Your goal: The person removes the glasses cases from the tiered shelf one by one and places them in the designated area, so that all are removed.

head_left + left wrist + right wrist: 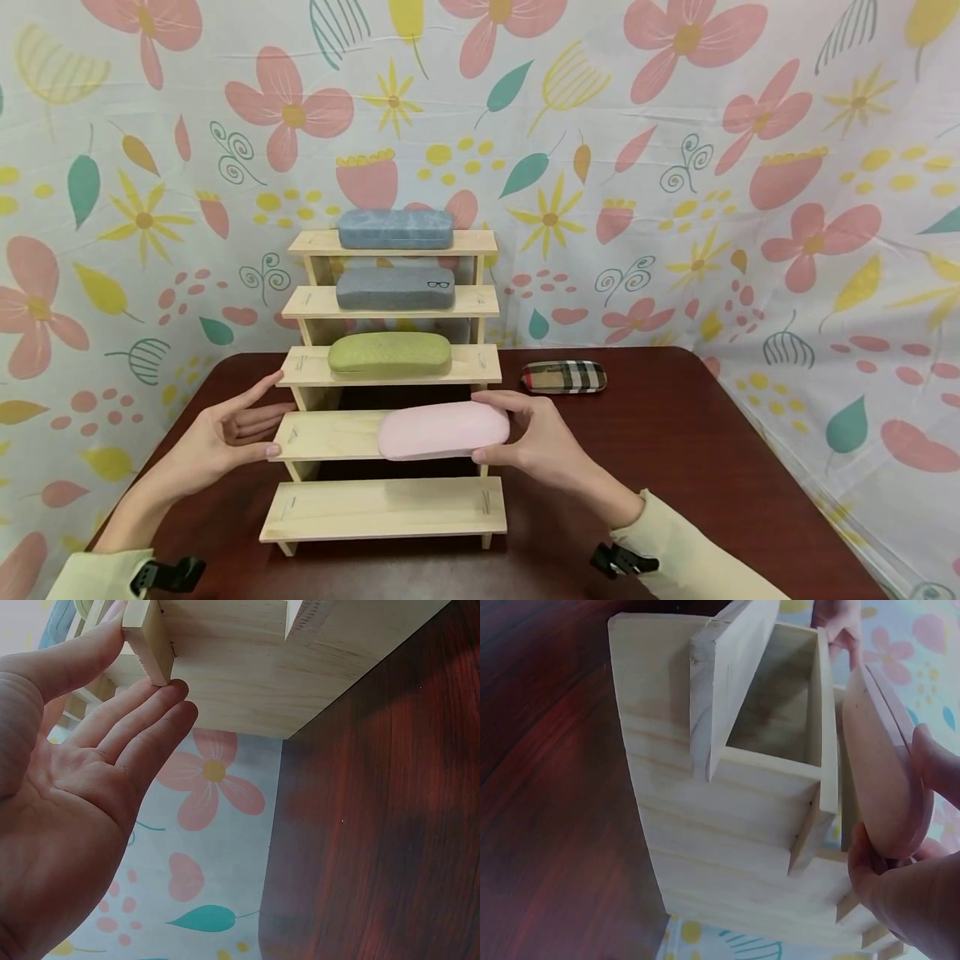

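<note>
A pink glasses case (442, 430) is tilted slightly over the right part of the second-lowest step of a wooden tiered display rack (382, 510). My right hand (534, 433) grips its right end, thumb on the near side and fingers on the far side. In the right wrist view the pink case (885, 765) sits close over the step's edge. My left hand (232, 429) touches the rack's left side with fairly straight fingers. Its thumb is at the end of that same step. The left wrist view shows the left hand's fingertips (176, 686) against the board end.
A green glasses case (390, 354), a grey one (395, 289) and a blue one (396, 229) lie on the upper steps. On the dark wooden table (637, 475), a plaid glasses case (564, 377) lies right of the rack. A floral cloth (480, 108) hangs behind.
</note>
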Motion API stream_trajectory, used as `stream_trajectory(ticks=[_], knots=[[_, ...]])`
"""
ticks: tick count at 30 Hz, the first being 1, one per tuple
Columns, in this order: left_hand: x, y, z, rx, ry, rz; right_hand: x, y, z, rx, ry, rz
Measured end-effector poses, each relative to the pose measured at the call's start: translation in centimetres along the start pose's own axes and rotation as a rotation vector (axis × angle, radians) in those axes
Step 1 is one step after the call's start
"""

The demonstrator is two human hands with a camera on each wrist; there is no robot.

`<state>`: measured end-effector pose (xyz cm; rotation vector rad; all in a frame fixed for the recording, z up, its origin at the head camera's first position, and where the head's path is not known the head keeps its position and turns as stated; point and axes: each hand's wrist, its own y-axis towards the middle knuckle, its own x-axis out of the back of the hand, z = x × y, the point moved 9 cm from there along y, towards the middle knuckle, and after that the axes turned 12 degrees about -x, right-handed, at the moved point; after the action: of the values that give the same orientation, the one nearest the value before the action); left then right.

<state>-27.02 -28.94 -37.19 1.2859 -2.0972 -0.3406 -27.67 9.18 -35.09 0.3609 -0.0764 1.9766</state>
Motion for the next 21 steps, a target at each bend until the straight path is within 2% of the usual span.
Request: stream_trajectory(ticks=[5,12,21], knots=[[0.0,0.0,0.3,0.023,-0.009,-0.002,0.7,-0.3,0.2,-0.009,-0.012,-0.016],[0.1,0.0,0.3,0.016,-0.006,-0.001,1.9,-0.5,0.3,0.004,-0.088,-0.069],[0.1,0.0,0.1,0.007,0.001,0.002,3.3,-1.1,0.6,0.011,-0.130,-0.081]])
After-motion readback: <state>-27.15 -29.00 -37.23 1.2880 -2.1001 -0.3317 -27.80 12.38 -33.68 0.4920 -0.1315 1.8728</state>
